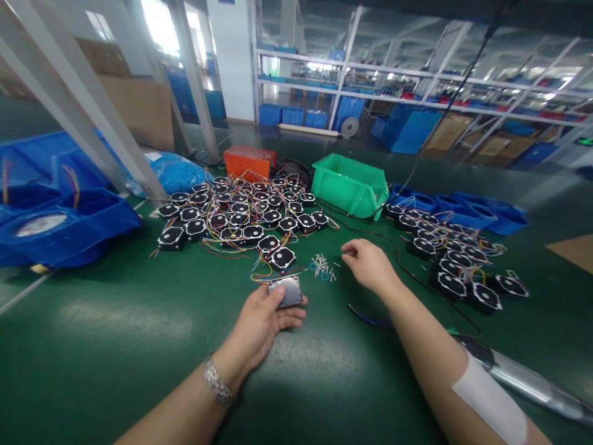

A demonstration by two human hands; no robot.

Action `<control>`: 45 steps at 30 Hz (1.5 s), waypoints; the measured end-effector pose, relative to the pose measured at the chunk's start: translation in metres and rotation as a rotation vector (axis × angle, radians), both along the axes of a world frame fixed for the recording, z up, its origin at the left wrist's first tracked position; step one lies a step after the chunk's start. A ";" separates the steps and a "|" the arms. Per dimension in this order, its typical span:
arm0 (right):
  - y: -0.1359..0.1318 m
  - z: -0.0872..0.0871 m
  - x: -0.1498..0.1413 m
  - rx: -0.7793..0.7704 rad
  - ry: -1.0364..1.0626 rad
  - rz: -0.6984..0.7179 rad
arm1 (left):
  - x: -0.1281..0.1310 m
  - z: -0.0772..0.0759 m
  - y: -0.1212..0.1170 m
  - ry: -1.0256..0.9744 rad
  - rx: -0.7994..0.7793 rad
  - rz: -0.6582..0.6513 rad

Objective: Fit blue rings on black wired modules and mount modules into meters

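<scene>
Left hand [260,318], one: your thumb presses on the upper face of a square motor [291,290] and your fingers support it from below, so the grip is clamped on it. Motor: silver face up, held above the near-middle of the green worktop [148,371], coloured wires at its far left corner.

Right hand [370,264], one: yours, fingers curled, just right of the loose pins [320,264]; you cannot tell from this view whether the fingertips meet or pinch anything.

Pins: a small scattered heap, pale, with blue rings [325,276] beside them, right of the held motor and farther off.

Wired motors [282,258]: a large group, far left of your right hand. Second motor group [451,284]: to the right.

Green bin [345,188]: far side, between the groups. Orange box [248,162]: far, behind the large group. Silver cylindrical tool [523,374]: near right, beyond your right forearm.
</scene>
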State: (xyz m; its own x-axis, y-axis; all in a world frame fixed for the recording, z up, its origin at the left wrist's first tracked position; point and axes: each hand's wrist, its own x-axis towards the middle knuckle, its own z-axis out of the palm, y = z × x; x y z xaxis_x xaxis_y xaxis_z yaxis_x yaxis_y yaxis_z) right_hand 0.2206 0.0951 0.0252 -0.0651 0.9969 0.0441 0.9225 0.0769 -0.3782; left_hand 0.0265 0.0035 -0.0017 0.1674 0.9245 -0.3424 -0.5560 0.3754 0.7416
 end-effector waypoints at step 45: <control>-0.001 -0.017 -0.006 -0.042 -0.394 0.628 | -0.008 -0.002 0.001 -0.003 0.062 -0.033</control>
State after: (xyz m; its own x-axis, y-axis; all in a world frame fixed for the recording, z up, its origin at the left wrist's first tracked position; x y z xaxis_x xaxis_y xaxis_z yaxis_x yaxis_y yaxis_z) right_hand 0.2142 0.0945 0.0086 -0.6266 0.7671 -0.1379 0.7775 0.6274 -0.0427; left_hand 0.0187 0.0043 -0.0032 0.1991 0.9378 -0.2846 -0.5463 0.3473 0.7622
